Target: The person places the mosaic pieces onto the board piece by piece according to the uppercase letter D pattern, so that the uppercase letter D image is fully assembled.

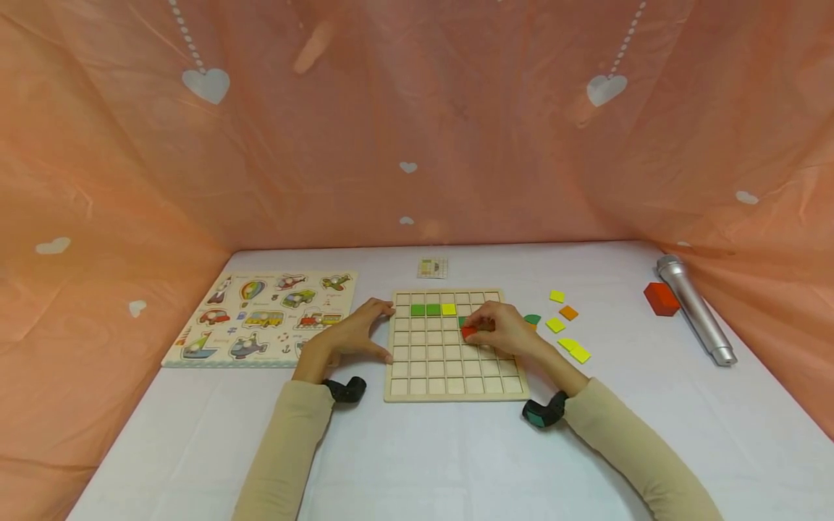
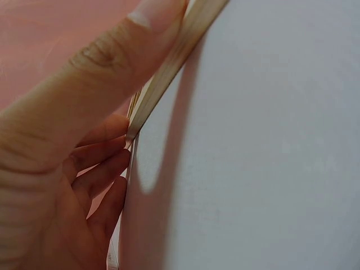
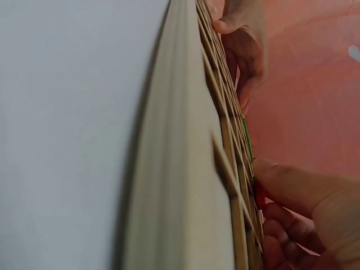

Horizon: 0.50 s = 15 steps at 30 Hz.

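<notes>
A wooden grid board (image 1: 435, 369) lies on the white table. Two green square tiles (image 1: 426, 310) and a yellow square tile (image 1: 449, 309) sit side by side in its second row from the back. My right hand (image 1: 504, 329) pinches a red tile (image 1: 468, 332) between thumb and fingers, low over the board. Right behind the red tile shows part of another green tile (image 1: 462, 320). At the board's left edge, my left hand (image 1: 355, 333) is spread, thumb and fingertips against the frame; in the left wrist view the thumb (image 2: 107, 62) lies along the wooden edge.
Several loose yellow tiles (image 1: 555, 325) and an orange tile (image 1: 569, 312) lie right of the board, near a green curved piece (image 1: 532, 318). Farther right are a red block (image 1: 662, 299) and a silver microphone (image 1: 697, 311). A vehicle puzzle board (image 1: 260, 336) lies left, a small patterned card (image 1: 433, 268) behind.
</notes>
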Each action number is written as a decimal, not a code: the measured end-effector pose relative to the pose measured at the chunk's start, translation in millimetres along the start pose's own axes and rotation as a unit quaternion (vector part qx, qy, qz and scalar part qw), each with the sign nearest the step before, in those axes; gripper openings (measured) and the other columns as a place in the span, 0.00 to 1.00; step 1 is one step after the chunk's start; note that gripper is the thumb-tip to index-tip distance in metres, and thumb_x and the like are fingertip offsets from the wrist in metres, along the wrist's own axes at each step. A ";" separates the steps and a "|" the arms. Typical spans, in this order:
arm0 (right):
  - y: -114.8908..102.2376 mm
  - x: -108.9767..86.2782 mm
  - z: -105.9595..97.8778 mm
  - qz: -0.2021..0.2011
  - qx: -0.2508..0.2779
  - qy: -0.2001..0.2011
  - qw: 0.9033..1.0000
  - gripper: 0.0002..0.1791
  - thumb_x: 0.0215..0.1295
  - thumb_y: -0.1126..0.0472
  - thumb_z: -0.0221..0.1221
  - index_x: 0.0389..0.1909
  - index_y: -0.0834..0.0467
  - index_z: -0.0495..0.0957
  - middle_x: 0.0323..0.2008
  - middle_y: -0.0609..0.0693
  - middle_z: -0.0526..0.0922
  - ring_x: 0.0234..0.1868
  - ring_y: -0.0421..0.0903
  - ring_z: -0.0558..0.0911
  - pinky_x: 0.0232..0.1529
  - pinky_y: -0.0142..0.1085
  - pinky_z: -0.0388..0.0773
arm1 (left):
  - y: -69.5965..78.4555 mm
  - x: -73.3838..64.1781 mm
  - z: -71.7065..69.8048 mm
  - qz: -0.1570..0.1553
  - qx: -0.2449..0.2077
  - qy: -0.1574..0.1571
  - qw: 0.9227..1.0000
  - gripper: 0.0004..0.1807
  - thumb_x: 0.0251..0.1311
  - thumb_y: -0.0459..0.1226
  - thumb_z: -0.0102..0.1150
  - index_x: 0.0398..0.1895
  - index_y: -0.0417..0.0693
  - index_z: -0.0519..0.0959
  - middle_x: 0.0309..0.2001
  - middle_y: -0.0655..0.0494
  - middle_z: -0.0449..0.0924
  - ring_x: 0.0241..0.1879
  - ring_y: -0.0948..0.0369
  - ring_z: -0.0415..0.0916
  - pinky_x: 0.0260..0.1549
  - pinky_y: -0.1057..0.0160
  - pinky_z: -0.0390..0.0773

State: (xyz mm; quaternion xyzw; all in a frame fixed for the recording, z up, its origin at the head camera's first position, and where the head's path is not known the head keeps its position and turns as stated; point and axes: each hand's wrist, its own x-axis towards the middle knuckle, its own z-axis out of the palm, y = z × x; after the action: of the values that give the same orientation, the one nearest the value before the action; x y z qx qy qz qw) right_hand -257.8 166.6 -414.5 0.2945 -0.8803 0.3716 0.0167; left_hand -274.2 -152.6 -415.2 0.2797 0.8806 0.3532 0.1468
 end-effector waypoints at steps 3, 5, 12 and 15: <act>-0.1 0.4 0.1 0.000 -0.001 -0.003 1.000 0.13 0.49 0.60 0.70 0.37 0.59 0.83 0.35 0.49 0.80 0.30 0.42 0.71 0.30 0.30 0.69 | 0.5 -0.1 -0.1 -0.001 -0.001 0.001 1.000 0.51 0.33 0.43 0.79 0.64 0.40 0.62 0.68 0.48 0.53 0.70 0.51 0.46 0.68 0.51 0.48; 0.3 0.6 0.2 -0.004 -0.002 -0.005 1.000 0.12 0.49 0.61 0.70 0.36 0.59 0.83 0.34 0.49 0.80 0.29 0.41 0.71 0.29 0.30 0.69 | 0.3 -0.1 -0.2 -0.001 0.000 0.001 1.000 0.51 0.33 0.43 0.79 0.64 0.40 0.62 0.68 0.48 0.53 0.70 0.51 0.46 0.68 0.51 0.47; 0.8 2.4 2.4 -0.022 -0.001 -0.002 1.000 0.11 0.47 0.61 0.70 0.33 0.58 0.84 0.30 0.48 0.79 0.27 0.38 0.72 0.27 0.29 0.71 | -0.7 0.2 0.0 0.005 0.004 0.004 1.000 0.50 0.33 0.42 0.78 0.63 0.39 0.63 0.68 0.47 0.54 0.70 0.50 0.47 0.68 0.51 0.48; 1.5 3.3 3.6 -0.023 -0.002 -0.001 1.000 0.09 0.47 0.61 0.71 0.31 0.57 0.84 0.29 0.46 0.79 0.27 0.39 0.73 0.27 0.29 0.72 | -0.1 0.0 0.0 -0.001 -0.002 0.005 1.000 0.51 0.33 0.42 0.79 0.64 0.40 0.63 0.68 0.48 0.54 0.70 0.50 0.46 0.68 0.51 0.47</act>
State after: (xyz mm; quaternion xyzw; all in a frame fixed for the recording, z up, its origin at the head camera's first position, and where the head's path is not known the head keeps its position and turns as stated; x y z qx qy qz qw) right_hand -260.7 163.4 -417.2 0.3151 -0.8739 0.3694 0.0251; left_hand -274.1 -152.6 -415.3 0.2769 0.8809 0.3562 0.1432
